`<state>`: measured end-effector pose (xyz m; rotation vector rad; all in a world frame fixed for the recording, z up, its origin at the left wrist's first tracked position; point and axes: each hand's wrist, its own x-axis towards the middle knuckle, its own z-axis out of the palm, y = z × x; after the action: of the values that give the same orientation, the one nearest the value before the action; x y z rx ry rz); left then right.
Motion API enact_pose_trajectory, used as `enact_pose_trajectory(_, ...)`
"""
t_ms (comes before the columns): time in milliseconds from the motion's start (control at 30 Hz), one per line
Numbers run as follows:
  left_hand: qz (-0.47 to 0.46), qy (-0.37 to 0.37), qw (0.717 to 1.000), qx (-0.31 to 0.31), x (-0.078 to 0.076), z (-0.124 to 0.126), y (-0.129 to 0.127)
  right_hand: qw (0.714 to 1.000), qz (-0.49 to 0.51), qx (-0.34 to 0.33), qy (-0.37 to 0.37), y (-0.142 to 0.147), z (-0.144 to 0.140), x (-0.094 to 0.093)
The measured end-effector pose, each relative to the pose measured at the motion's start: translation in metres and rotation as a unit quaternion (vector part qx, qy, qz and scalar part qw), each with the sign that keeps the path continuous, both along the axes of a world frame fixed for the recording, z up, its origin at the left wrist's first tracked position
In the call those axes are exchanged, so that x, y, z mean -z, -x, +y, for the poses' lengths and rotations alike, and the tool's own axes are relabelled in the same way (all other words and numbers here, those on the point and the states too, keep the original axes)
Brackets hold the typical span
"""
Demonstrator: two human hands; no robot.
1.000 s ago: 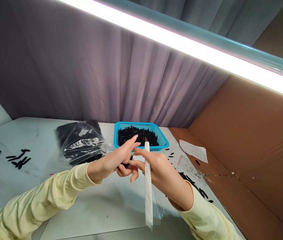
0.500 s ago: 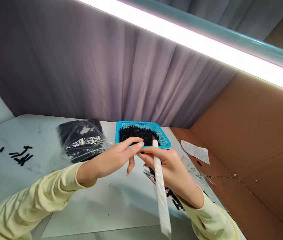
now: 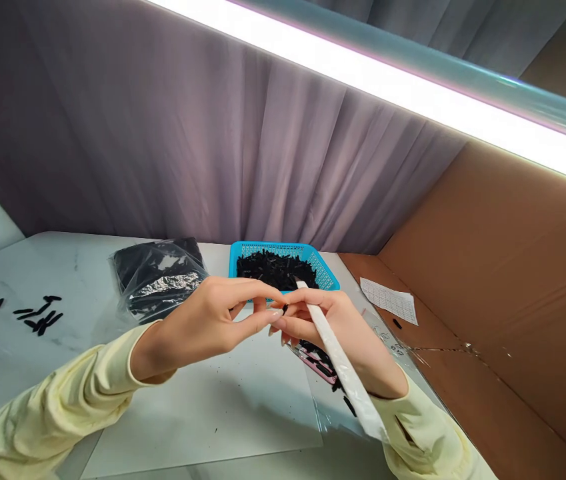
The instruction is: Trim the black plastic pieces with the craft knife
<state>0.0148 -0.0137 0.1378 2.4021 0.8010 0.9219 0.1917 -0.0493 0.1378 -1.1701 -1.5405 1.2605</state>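
- white table (image 3: 23,347), with a clear bag of black parts (image 3: 160,277) at its back; blue basket (image 3: 323,267) just beside the bag
- right hand (image 3: 333,327) closed around a white strip (image 3: 345,370)
- left hand (image 3: 213,320) fingertips pinching a small black piece (image 3: 285,309) against the right hand's fingers, above the table

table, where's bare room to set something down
Free: the table between the loose black bits and the bag, and the white sheet below the hands. Crowded: around the blue basket and right of the right hand.
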Motion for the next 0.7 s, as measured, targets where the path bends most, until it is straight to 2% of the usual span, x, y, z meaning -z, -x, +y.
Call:
enact_pose_trajectory(200, 0.031, 0.075, 0.996, 0.027, -0.006, 0.001, 0.000, 0.999, -0.033, -0.017, -0.004, 0.000, -0.002, 0.002)
enact_pose_trajectory(400, 0.037, 0.173, 0.984, -0.023, -0.010, 0.000, 0.002, 1.000, 0.004, 0.011, 0.010, -0.003, -0.005, -0.005)
enact_pose_trajectory(567, 0.031, 0.189, 0.981, -0.036, -0.013, -0.001, 0.004, 0.998, 0.051, 0.018, 0.014, -0.007, -0.009, -0.008)
enact_pose_trajectory(700, 0.045, 0.173, 0.983, -0.028, -0.016, -0.002, 0.005, 0.997, 0.072, 0.017, 0.009, -0.008, -0.009, -0.006)
